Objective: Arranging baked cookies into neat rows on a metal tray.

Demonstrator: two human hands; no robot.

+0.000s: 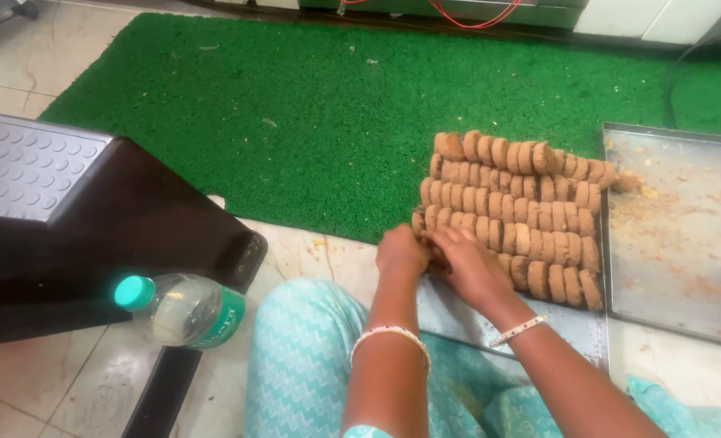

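Several rows of round brown cookies (pixel 513 199) stand on edge on a metal tray (pixel 575 324) that rests on the floor and the green mat. My left hand (pixel 401 250) and my right hand (pixel 467 264) are together at the near left end of the rows, fingers curled around a few cookies there. What lies under the fingers is mostly hidden. Both wrists wear thin bangles.
A second metal tray (pixel 684 235) with crumbs lies to the right. A green mat (pixel 295 113) covers the floor beyond. A dark stool-like object (pixel 68 219) and a plastic water bottle (pixel 186 310) with a teal cap are at the left. My teal-clothed knee (pixel 299 357) is below.
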